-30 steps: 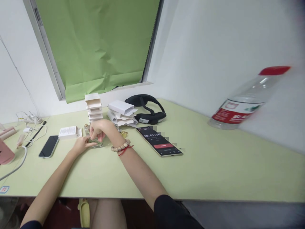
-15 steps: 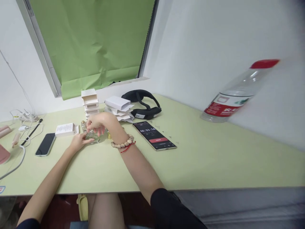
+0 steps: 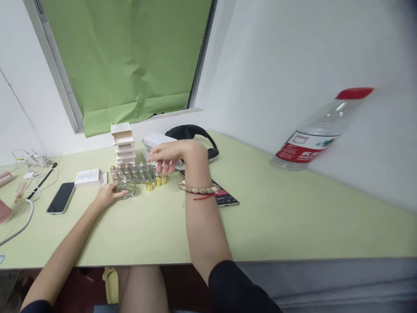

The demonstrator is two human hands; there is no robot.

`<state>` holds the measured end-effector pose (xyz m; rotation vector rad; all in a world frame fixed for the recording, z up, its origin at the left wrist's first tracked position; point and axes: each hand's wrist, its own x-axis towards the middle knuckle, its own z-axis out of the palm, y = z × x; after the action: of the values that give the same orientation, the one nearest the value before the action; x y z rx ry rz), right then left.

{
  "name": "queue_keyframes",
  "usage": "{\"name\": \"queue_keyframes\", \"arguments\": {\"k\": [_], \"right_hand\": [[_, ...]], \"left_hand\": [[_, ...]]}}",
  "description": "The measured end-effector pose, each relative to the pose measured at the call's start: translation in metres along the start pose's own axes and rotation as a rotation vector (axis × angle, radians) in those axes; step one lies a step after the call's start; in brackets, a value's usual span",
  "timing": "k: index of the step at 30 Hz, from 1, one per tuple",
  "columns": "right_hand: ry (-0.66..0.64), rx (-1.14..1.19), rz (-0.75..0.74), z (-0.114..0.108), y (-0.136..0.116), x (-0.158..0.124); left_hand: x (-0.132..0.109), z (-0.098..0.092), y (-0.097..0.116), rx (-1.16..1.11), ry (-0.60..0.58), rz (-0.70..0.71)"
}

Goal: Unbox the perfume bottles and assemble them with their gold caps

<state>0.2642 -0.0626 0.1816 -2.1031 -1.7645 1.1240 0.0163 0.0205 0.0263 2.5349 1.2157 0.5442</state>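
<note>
My left hand (image 3: 107,194) rests on the pale green table (image 3: 276,217), its fingers closed around a small clear glass bottle (image 3: 127,188). A row of several similar small bottles (image 3: 133,173) stands just behind it. Three gold caps (image 3: 156,182) sit to the right of that row. My right hand (image 3: 167,156), with a bead bracelet and red string on the wrist, hovers above the caps with fingers spread and nothing visible in them.
A stack of white boxes (image 3: 123,142) and flat white cartons (image 3: 156,141) stand at the back by a black headset (image 3: 195,134). A phone with a timer (image 3: 224,198) lies right of my right arm, a dark phone (image 3: 60,198) and white box (image 3: 88,177) left. Water bottle (image 3: 319,130) at right, cables (image 3: 32,167) far left.
My right hand has lifted off the bottle and moved right and up, over the gold caps. The row of bottles and the caps are now uncovered. My left hand stays on the bottle.
</note>
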Motion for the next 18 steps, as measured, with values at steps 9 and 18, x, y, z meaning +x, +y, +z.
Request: {"name": "queue_keyframes", "arguments": {"k": [9, 18], "right_hand": [[0.067, 0.145, 0.091, -0.011, 0.029, 0.005], [-0.115, 0.073, 0.033, -0.001, 0.01, 0.02]], "left_hand": [[-0.002, -0.001, 0.002, 0.052, -0.014, 0.016], [-0.006, 0.002, 0.004, 0.259, 0.001, 0.062]]}}
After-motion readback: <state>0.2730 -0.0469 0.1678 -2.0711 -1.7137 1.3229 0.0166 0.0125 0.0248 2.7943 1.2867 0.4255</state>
